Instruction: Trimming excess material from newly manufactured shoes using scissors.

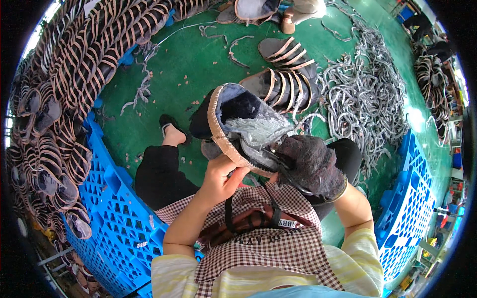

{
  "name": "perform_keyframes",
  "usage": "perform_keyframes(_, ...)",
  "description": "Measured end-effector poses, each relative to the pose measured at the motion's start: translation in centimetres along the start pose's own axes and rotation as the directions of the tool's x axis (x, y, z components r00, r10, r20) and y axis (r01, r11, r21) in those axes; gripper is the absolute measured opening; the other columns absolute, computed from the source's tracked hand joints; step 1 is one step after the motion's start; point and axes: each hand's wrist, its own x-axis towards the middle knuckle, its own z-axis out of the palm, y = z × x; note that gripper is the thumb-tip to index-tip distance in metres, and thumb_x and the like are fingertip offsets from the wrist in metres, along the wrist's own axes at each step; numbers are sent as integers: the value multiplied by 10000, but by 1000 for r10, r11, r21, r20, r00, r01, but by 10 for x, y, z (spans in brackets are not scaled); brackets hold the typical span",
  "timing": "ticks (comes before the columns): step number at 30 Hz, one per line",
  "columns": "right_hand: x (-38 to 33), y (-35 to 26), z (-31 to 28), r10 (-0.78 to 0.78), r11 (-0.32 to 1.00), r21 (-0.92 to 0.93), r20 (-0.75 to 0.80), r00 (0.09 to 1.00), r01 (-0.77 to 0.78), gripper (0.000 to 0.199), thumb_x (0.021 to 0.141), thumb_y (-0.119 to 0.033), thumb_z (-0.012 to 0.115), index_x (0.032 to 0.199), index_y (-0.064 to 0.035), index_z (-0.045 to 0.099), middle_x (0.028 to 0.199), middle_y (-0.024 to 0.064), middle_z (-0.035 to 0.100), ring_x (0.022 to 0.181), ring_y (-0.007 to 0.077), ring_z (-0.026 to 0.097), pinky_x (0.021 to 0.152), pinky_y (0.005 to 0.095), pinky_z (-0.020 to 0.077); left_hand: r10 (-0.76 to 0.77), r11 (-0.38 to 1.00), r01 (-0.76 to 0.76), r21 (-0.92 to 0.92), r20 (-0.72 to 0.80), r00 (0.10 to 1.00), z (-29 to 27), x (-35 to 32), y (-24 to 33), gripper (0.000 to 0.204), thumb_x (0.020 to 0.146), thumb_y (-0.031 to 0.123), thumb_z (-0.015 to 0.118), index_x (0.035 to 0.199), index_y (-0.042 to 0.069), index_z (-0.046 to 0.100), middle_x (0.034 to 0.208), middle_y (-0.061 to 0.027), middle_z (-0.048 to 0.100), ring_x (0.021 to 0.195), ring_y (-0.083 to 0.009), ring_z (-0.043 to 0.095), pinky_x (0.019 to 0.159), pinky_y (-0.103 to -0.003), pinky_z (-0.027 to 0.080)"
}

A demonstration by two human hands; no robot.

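Note:
A fur-lined slipper [223, 116] with a tan stitched rim and grey-blue lining is tilted up in front of my lap. My left hand [223, 179], bare, pinches its near edge between thumb and fingers. A dark fuzzy glove covers my right hand [313, 166], which is closed at the slipper's right end. It grips what look like dark-handled scissors [298, 185], mostly hidden by the glove. Grey fluff [261, 131] is bunched inside the opening, next to the glove. Where the blades meet the lining cannot be made out.
Banded dark slippers [280, 89] lie on the green floor ahead. A large heap of grey fur strips [365, 94] is at right. Blue plastic pallets [117, 208] stand on both sides, with stacked slippers [74, 64] at left. A person's shoe [287, 23] shows at the top.

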Motion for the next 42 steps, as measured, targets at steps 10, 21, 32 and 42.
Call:
perform_keyframes(10, -6, 90, 14, 462, 723, 588, -20, 887, -363, 376, 828, -282, 536, 1103, -28, 502, 1006, 143, 583, 856, 267, 595, 753, 317, 469, -266, 868, 259, -423, 43, 963, -4, -4, -7, 88, 803, 34, 559, 831, -45, 585, 754, -35, 571, 690, -63, 507, 589, -223, 419)
perform_keyframes(21, 26, 13, -15, -331, 841, -493, -142, 933, 223, 465, 514, -234, 710, 929, -74, 573, 757, 90, 549, 705, 271, 562, 629, 377, 435, -151, 976, 167, -138, 118, 981, -9, 3, -2, 61, 765, 30, 580, 795, -21, 596, 676, -20, 531, 562, -77, 444, 493, -232, 322)
perform_keyframes(32, 4, 136, 53, 371, 714, 666, -96, 924, -217, 531, 746, -209, 669, 1193, -15, 458, 1046, 135, 589, 886, 166, 577, 776, 290, 441, -280, 786, 224, -577, -9, 960, -30, -21, -45, 185, 658, -39, 592, 834, -7, 639, 865, -49, 620, 757, -110, 560, 632, -224, 417)
perform_keyframes(42, 14, 83, 51, -177, 977, 0, -551, 815, 212, 474, 776, -223, 616, 1180, -31, 458, 1076, 154, 545, 959, 299, 558, 802, 349, 456, -583, 251, 428, -868, 218, 783, -17, 52, -87, 678, 858, 593, 282, 1079, -2, 518, 1046, -135, 569, 905, -256, 558, 765, -374, 439)
